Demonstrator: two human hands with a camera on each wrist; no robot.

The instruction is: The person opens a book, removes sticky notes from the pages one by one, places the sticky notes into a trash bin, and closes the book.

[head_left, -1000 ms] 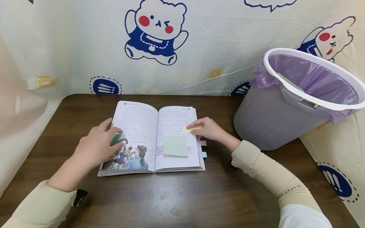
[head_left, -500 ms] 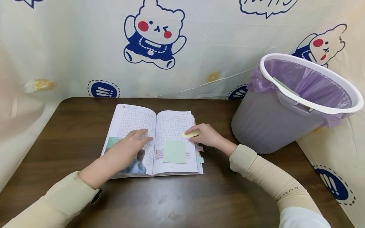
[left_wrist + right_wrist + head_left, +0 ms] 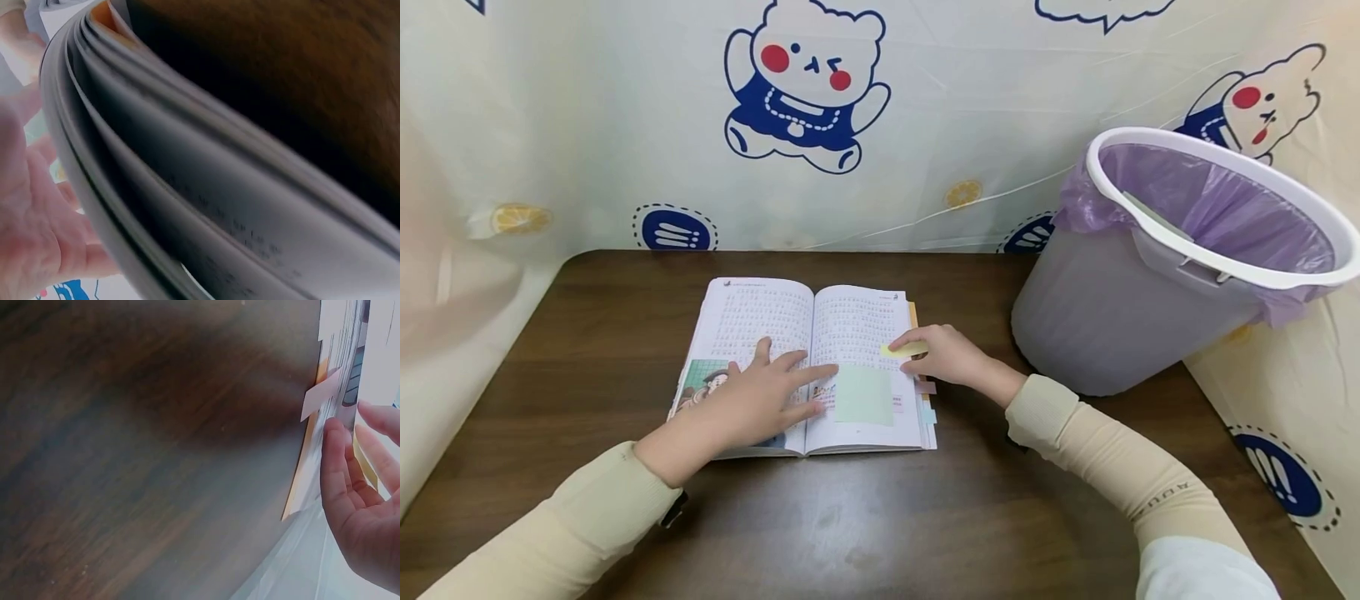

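1. Head view: bright, evenly lit; soft glare toward the near edge of the worktop (image 3: 850, 517).
2. Left wrist view: book (image 3: 237, 181) blurred, deep shadow beside it.
3. Right wrist view: hazy; worktop dim, page (image 3: 384, 337) washed out.

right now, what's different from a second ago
The left hand has moved rightward from the outer edge of the left page and now spreads across the fold toward the green note. Unchanged: right hand at the yellow strip, book open at the same pages, bin in place.
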